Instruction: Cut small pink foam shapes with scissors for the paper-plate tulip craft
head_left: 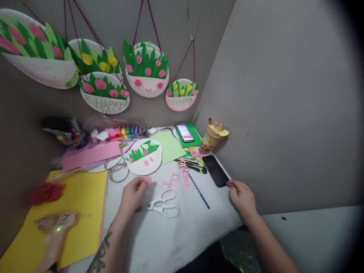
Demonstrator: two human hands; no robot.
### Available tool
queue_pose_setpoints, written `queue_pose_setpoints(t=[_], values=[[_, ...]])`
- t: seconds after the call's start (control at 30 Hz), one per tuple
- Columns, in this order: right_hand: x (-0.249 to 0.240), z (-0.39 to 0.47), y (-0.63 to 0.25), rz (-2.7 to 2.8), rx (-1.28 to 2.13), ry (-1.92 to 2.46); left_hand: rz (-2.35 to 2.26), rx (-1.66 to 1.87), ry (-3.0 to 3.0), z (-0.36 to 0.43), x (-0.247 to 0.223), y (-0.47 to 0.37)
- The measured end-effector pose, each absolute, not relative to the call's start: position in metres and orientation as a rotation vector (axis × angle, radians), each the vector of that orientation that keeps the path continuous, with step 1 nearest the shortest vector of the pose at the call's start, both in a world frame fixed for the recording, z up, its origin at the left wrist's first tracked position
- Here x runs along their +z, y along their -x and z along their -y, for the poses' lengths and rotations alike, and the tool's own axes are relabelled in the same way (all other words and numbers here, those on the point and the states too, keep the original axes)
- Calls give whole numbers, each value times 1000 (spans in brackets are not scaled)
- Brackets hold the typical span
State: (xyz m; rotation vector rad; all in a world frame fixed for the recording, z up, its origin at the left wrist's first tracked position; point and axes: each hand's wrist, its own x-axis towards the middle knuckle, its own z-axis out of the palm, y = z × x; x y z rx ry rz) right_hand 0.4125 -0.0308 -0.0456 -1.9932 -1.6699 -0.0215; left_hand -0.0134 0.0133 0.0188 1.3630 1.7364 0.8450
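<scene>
My left hand [134,193] is closed, its fingertips pinching a small pink paper circle [148,180] over the table. Just beyond it lies a white paper plate [145,167] decorated with green paper leaves and pink flowers. White-handled scissors [163,204] rest to the right of my left wrist, beside pink paper scraps [170,181]. At the table's right edge, my right hand [241,195] has its fingers closed at the near corner of a black phone [215,170], which lies flat with a dark screen. A blue patterned pencil [199,192] lies between my hands.
A pink glue gun [58,237] with a green light lies on yellow paper [82,216] at left. Metal rings [118,172], green paper [169,146], a utility knife [195,166] and a brown cup [210,140] sit farther back. Decorated plates [147,81] hang on the wall.
</scene>
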Motion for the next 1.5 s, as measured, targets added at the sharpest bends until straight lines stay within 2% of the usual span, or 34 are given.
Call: queue_pose_setpoints(t=[0.17, 0.33, 0.67, 0.83, 1.1, 1.33, 1.5], values=[[-47, 38, -402, 1541, 48, 2157, -1721, 860, -1336, -14, 15, 15], [-48, 31, -390, 1542, 105, 2106, -1729, 870, -1331, -14, 13, 16], [-57, 31, -397, 1677, -207, 2019, -1719, 867, -1298, -14, 20, 14], [-65, 22, -393, 1830, -91, 1819, -1735, 867, -1332, -15, 18, 15], [-72, 36, -409, 1570, -110, 1856, -1734, 879, -1320, -14, 21, 16], [-67, 25, -397, 1897, -23, 1822, -1737, 881, -1300, -13, 20, 14], [-72, 19, -398, 1861, -59, 1736, -1738, 907, -1316, -14, 22, 15]])
